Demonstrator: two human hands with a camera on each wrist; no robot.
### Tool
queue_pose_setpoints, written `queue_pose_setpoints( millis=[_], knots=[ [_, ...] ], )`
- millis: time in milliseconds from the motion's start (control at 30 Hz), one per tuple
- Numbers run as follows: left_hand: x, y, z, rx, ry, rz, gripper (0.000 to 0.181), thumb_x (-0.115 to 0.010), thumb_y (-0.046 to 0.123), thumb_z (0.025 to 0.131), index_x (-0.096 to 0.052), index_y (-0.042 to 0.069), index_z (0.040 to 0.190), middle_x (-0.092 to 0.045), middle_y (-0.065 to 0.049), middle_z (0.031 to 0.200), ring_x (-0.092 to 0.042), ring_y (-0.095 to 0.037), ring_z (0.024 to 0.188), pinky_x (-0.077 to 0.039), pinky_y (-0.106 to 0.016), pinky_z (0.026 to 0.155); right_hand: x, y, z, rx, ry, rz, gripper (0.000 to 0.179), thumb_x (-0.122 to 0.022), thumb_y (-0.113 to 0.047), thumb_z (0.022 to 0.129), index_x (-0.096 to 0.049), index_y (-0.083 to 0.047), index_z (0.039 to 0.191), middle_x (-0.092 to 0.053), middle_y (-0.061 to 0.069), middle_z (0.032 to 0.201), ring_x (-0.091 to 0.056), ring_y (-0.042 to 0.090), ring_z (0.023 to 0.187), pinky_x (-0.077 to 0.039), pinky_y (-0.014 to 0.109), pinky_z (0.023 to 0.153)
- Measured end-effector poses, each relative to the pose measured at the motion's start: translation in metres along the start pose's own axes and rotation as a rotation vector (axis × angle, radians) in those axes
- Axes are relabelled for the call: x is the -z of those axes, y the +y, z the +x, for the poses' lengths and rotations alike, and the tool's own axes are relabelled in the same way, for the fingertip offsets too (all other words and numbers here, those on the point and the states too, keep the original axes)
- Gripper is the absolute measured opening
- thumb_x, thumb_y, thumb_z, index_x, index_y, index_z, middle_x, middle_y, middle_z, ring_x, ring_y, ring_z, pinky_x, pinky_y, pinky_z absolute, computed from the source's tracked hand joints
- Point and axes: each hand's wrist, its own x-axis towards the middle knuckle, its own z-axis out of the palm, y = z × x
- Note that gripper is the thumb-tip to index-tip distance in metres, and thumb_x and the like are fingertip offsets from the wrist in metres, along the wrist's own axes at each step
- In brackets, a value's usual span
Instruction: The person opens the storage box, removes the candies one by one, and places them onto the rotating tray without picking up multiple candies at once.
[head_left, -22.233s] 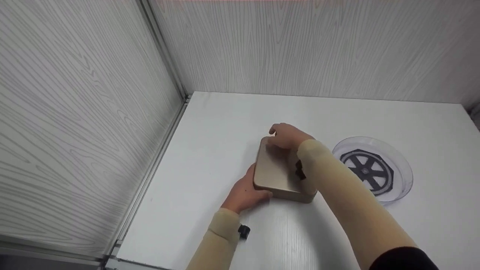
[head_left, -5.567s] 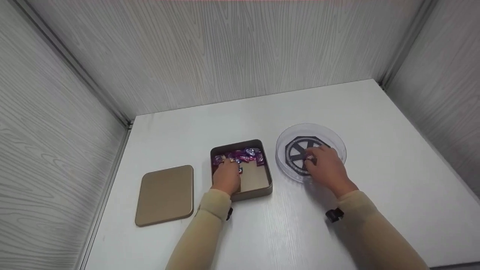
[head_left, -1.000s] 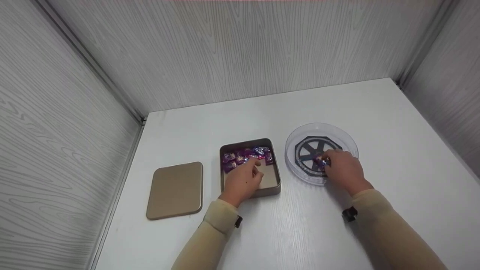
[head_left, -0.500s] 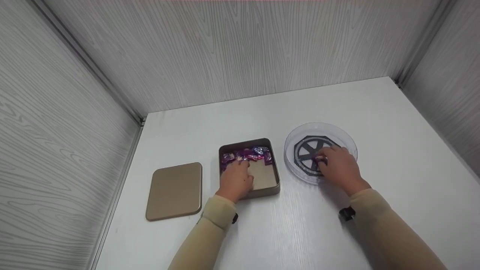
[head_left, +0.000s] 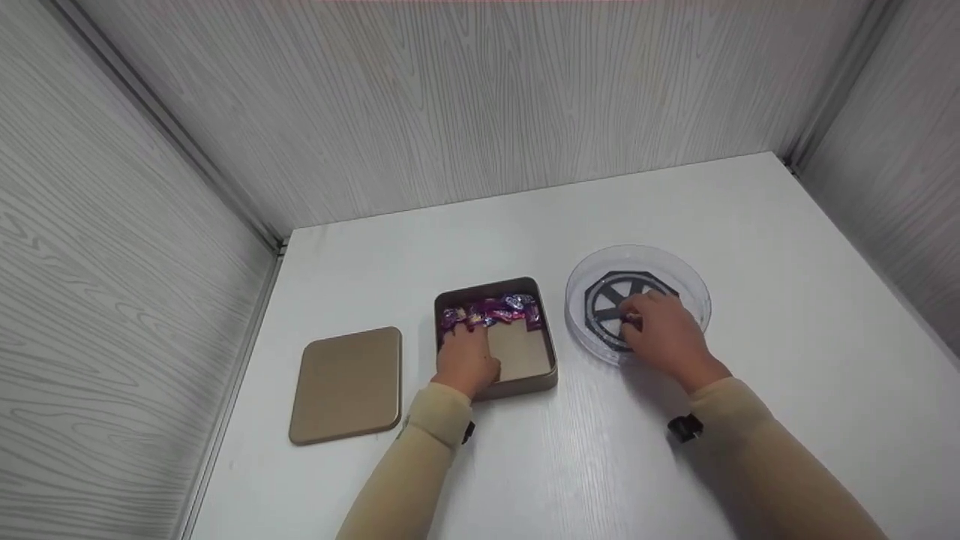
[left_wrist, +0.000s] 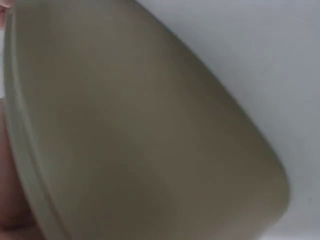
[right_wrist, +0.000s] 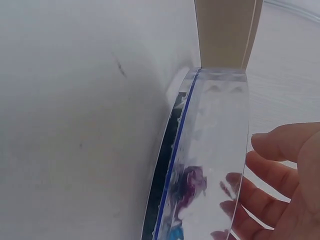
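Left hand nearer left tin rim

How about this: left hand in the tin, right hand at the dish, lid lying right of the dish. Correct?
Not quite: the lid lies left of the tin, as the head view shows. Left hand in the tin, right hand at the dish: correct.

Brown tin, blurred; fingers along left edge.
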Motion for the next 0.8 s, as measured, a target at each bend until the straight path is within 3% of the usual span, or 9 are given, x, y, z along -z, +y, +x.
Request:
queue_pose_setpoints(
  millis=[133, 367, 533, 633, 800],
  knots=[
    [0.0, -0.002, 0.001, -0.02, 0.016, 0.022, 0.054, -0.07, 0.013, 0.084, -0.058, -0.003, 0.134, -0.057, -0.029, 0.129, -0.052, -0.046, 0.122, -0.043, -0.053, 0.104, 0.001, -0.004, -0.001, 0.007, -0.017, 0.015, 0.022, -0.064, -0.014, 0.092, -0.071, -0.004, 0.11, -0.063, 0.012, 0.101, -0.056, 0.033, 0.097, -0.046, 0.05, 0.084],
    [-0.002, -0.003, 0.006, -0.083, 0.078, 0.166, 0.029, -0.066, 0.007, 0.093, -0.065, -0.002, 0.121, -0.066, -0.023, 0.117, -0.06, -0.038, 0.11, -0.044, -0.048, 0.1, 0.0, -0.007, 0.0, 0.007, -0.032, 0.022, 0.023, -0.064, -0.015, 0.092, -0.071, -0.004, 0.111, -0.064, 0.011, 0.099, -0.055, 0.034, 0.099, -0.045, 0.05, 0.086],
    [-0.004, -0.004, 0.009, -0.097, 0.098, 0.114, 0.01, -0.072, 0.01, 0.091, -0.07, 0.003, 0.1, -0.071, -0.015, 0.098, -0.067, -0.036, 0.097, -0.05, -0.049, 0.093, 0.0, -0.01, 0.0, 0.002, -0.047, 0.013, 0.024, -0.064, -0.015, 0.091, -0.071, -0.004, 0.112, -0.064, 0.01, 0.098, -0.054, 0.032, 0.097, -0.045, 0.048, 0.085],
    [-0.006, -0.005, 0.01, -0.099, 0.118, 0.075, 0.008, -0.075, 0.011, 0.088, -0.069, 0.006, 0.089, -0.071, -0.012, 0.088, -0.069, -0.035, 0.089, -0.053, -0.05, 0.087, 0.0, -0.011, -0.001, 0.004, -0.047, 0.016, 0.024, -0.064, -0.015, 0.091, -0.072, -0.004, 0.111, -0.063, 0.009, 0.096, -0.053, 0.03, 0.093, -0.044, 0.046, 0.082],
    [-0.007, -0.007, 0.012, -0.083, 0.116, 0.103, 0.011, -0.077, 0.015, 0.088, -0.07, 0.007, 0.089, -0.072, -0.011, 0.087, -0.07, -0.034, 0.083, -0.057, -0.049, 0.074, -0.003, -0.013, -0.001, 0.013, -0.043, 0.015, 0.026, -0.063, -0.015, 0.091, -0.071, -0.004, 0.113, -0.063, 0.008, 0.097, -0.052, 0.027, 0.09, -0.044, 0.044, 0.08]
  ],
)
